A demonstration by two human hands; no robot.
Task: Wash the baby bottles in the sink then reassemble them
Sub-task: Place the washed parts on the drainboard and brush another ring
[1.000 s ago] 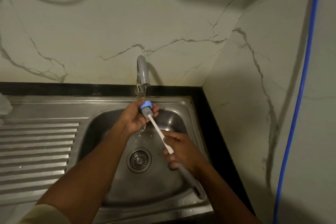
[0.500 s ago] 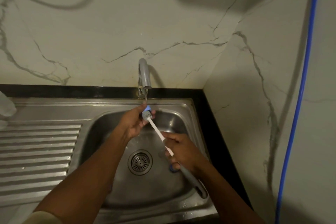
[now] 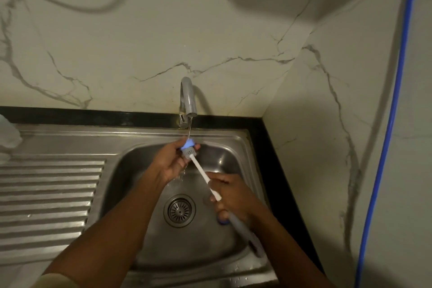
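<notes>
Left hand (image 3: 171, 162) over the sink (image 3: 230, 155) basin, fingers curled round a small blue bottle part (image 3: 188, 144), held right under the tap (image 3: 188, 98). A thin stream of water (image 3: 189, 128) lands on the part. Grey bristle head of the brush (image 3: 203, 174) sits against the part's underside, white shaft slanting down to the right. Right hand (image 3: 233, 196) wraps the brush handle, thumb on top of the shaft. Another blue piece (image 3: 222, 221) lies in the basin just under the right hand, right of the drain (image 3: 179, 210); can't tell what it is. Ribbed draining board (image 3: 46, 194) on the left, blue hose (image 3: 388, 124) down the right wall.
</notes>
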